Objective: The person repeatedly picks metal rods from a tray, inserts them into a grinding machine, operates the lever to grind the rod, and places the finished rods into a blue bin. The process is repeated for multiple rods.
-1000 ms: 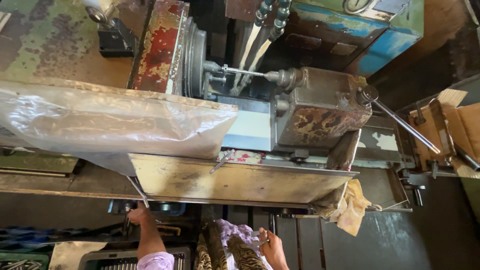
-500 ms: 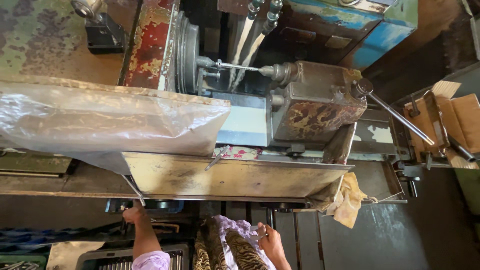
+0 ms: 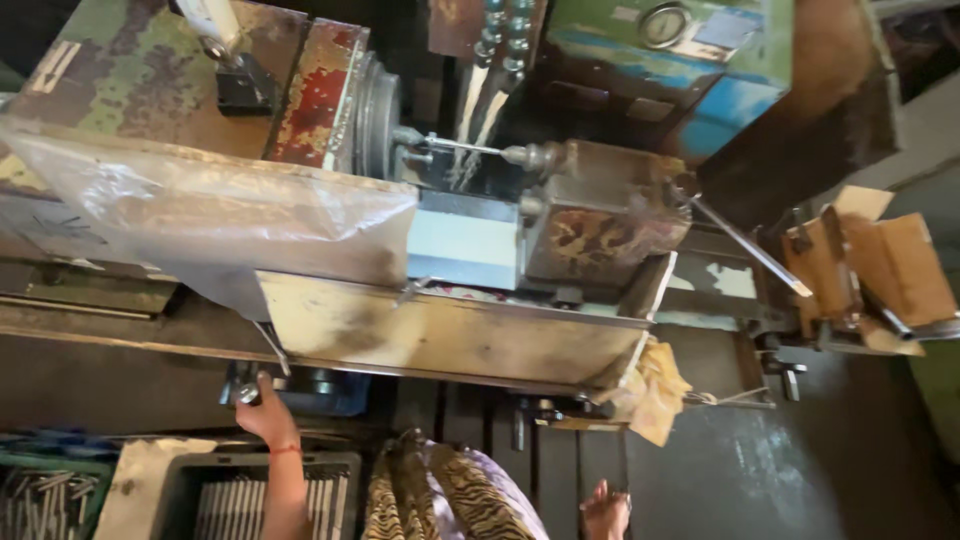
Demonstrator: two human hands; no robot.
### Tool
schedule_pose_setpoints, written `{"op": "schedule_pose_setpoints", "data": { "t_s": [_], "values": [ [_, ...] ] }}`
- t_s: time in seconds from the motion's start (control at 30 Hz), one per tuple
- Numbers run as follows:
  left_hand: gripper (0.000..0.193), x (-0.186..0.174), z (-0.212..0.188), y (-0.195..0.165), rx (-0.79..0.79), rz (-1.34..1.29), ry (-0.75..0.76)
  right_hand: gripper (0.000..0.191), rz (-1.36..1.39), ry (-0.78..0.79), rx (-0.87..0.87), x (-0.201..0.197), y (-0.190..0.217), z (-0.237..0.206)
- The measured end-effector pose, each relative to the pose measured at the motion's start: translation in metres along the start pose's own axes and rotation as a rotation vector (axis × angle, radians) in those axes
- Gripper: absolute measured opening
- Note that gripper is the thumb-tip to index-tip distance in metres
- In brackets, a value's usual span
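Note:
I look down on an old lathe with a rusty chuck (image 3: 375, 115) and a thin rod (image 3: 462, 146) running to the tailstock block (image 3: 600, 215). My left hand (image 3: 266, 412) reaches under the machine's front tray (image 3: 450, 335) and closes on a small metal handle (image 3: 244, 391). My right hand (image 3: 605, 510) hangs low at the bottom edge, beside my patterned clothing (image 3: 450, 495). It touches nothing that I can see, and its fingers are partly cut off.
A clear plastic sheet (image 3: 210, 215) drapes over the lathe's left side. Grey crates of metal rods (image 3: 255, 500) stand at the lower left. A yellowish rag (image 3: 655, 395) hangs off the tray corner. A long lever (image 3: 750, 250) and cardboard pieces (image 3: 880, 265) sit on the right.
My right hand has dropped lower and moved right, away from my clothing. My left hand stays on the handle. The view has shifted slightly.

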State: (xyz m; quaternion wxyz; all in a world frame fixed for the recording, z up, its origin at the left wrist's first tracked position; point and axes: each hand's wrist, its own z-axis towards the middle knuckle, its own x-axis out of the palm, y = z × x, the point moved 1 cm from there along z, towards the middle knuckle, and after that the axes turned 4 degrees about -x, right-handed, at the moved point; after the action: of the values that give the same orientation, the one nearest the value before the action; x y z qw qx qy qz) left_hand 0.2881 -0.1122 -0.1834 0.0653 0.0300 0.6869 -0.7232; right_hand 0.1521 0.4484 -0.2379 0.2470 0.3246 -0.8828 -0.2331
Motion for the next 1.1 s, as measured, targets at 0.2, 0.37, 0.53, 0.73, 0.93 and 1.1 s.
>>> {"op": "schedule_pose_setpoints", "data": {
  "t_s": [0.2,0.37,0.53,0.73,0.93,1.1],
  "values": [
    [0.027,0.010,-0.110,-0.001,-0.036,-0.026,0.369,0.051,0.225,0.120,-0.215,0.049,0.070,0.007],
    [0.036,0.045,-0.195,-0.021,-0.127,-0.048,0.568,0.050,0.311,0.222,-0.227,0.086,0.089,-0.025],
    [0.034,0.064,-0.229,-0.049,-0.133,-0.137,0.591,0.045,0.268,0.098,-0.142,0.082,0.106,-0.025],
    [0.033,0.061,-0.230,-0.071,-0.108,-0.088,0.640,0.029,0.185,0.255,-0.177,0.067,0.116,-0.003],
    [0.033,0.078,-0.227,-0.080,-0.008,-0.078,0.816,0.024,-0.072,0.191,-0.210,0.041,0.149,-0.007],
    [0.021,0.112,-0.247,-0.097,-0.488,-0.832,0.877,0.043,-0.638,0.318,-0.579,0.068,0.204,-0.006]
  ]
}}
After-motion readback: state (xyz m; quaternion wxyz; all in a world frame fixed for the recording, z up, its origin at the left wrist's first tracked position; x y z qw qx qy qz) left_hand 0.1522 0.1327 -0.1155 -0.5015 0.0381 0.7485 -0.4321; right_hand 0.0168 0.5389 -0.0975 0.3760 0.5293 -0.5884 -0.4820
